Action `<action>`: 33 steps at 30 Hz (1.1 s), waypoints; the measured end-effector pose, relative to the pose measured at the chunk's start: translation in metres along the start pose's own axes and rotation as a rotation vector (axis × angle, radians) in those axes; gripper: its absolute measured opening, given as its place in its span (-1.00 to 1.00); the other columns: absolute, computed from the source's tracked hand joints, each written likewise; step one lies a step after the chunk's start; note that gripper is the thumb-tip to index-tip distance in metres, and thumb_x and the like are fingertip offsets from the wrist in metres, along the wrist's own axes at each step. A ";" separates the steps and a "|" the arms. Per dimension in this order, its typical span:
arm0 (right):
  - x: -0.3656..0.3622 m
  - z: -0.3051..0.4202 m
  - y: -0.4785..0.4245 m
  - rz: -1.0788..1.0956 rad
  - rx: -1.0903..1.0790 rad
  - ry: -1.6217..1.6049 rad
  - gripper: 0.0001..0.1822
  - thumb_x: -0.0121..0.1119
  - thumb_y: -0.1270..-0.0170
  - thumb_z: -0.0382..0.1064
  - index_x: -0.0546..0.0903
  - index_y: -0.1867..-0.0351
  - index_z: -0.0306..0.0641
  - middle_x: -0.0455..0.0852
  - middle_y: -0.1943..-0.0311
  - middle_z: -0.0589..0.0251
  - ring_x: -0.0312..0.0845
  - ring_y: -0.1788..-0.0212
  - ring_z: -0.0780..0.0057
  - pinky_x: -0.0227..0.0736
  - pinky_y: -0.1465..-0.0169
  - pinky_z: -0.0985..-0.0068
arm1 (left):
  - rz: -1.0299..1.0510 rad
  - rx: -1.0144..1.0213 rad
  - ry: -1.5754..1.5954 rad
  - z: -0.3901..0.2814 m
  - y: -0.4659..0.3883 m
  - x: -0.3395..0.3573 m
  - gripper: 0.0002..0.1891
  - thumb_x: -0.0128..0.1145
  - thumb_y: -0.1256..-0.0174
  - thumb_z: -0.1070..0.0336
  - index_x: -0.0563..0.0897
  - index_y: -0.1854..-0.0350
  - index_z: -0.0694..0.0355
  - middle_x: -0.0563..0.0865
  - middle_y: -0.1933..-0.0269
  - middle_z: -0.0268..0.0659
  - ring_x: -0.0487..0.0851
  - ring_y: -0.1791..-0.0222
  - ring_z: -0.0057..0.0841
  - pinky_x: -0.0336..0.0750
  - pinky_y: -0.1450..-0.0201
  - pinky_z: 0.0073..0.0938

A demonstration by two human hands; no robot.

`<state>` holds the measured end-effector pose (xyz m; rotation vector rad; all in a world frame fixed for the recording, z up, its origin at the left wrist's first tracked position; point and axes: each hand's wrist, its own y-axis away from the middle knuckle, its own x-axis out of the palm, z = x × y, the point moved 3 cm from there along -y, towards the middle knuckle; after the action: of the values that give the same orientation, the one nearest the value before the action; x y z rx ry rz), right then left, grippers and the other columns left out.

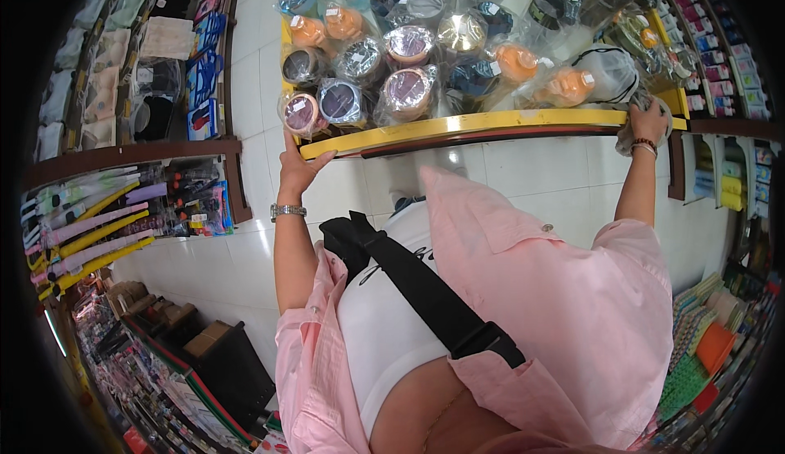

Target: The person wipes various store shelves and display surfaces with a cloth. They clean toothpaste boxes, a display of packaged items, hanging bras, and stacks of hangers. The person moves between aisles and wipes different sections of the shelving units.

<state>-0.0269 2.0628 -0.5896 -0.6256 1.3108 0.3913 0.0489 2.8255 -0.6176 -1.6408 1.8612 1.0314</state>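
Observation:
A display shelf with a yellow edge (pixel 454 126) stands before me, filled with bottles and cups in clear plastic bags. My left hand (pixel 297 162) is at its near left corner, thumb along the front edge and index finger up the left side. Just above that hand sits a wrapped cup with a pinkish rim (pixel 300 113). At the right end of the edge, my right hand (pixel 649 119) holds a crumpled grey cloth (pixel 627 138) against the corner. Closest to it are a white drawstring pouch (pixel 607 72) and a wrapped bottle with an orange cap (pixel 569 86).
Left of me, a brown-edged shelf (pixel 135 150) carries packaged goods, with folded umbrellas (pixel 92 221) below. More shelves of small packages (pixel 717 55) rise on the right. A black cabinet (pixel 224 368) stands behind me to the left. White floor tiles (pixel 539 172) lie underfoot.

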 end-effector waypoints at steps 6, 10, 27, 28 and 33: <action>0.017 -0.099 -0.031 -0.077 0.359 -1.102 -0.53 0.21 -0.21 -0.08 0.59 -0.03 -0.44 0.66 0.00 0.00 0.62 0.00 0.18 0.50 -0.08 0.31 | -0.027 0.044 0.046 -0.010 0.001 0.001 0.22 0.56 0.19 -0.13 0.01 -0.50 0.06 0.65 -0.03 0.11 0.66 -0.02 -0.02 0.58 -0.05 -0.18; -0.079 -0.066 0.008 -0.100 0.416 -1.708 -0.55 0.15 -0.28 -0.28 0.46 -0.15 -0.48 0.59 -0.08 0.02 0.54 -0.07 0.17 0.45 -0.14 0.28 | -0.017 0.049 0.124 -0.020 0.007 -0.003 0.16 0.58 0.16 0.01 0.06 -0.47 0.14 0.67 -0.05 0.03 0.67 -0.05 -0.13 0.58 -0.08 -0.23; -0.190 0.112 0.095 0.064 0.113 -1.862 -0.53 0.07 -0.37 -0.13 0.47 -0.20 -0.39 0.56 -0.15 0.05 0.48 -0.15 0.21 0.36 -0.21 0.30 | -0.026 -0.085 0.207 -0.038 0.032 -0.047 0.14 0.52 0.06 0.04 0.03 -0.50 0.31 0.40 -0.33 0.10 0.39 -0.34 -0.21 0.32 -0.34 -0.33; -0.194 0.126 0.104 0.068 0.124 -1.863 -0.53 0.08 -0.36 -0.13 0.47 -0.19 -0.39 0.56 -0.15 0.05 0.48 -0.14 0.22 0.37 -0.20 0.30 | -0.052 -0.063 0.150 -0.041 0.031 -0.052 0.15 0.52 0.06 0.01 0.03 -0.50 0.32 0.38 -0.33 0.14 0.38 -0.35 -0.17 0.30 -0.36 -0.30; -0.197 0.182 0.138 0.124 0.136 -1.904 -0.54 0.02 -0.37 -0.11 0.47 -0.18 -0.39 0.57 -0.14 0.03 0.50 -0.13 0.19 0.38 -0.20 0.27 | -0.252 0.321 -0.100 -0.064 0.013 -0.072 0.08 0.53 0.12 0.01 0.18 -0.43 0.36 0.44 -0.26 0.14 0.41 -0.30 -0.05 0.30 -0.35 -0.22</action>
<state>-0.0146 2.2995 -0.4027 0.1128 -0.4650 0.6957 0.0588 2.8219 -0.5216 -1.5515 1.6076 0.6583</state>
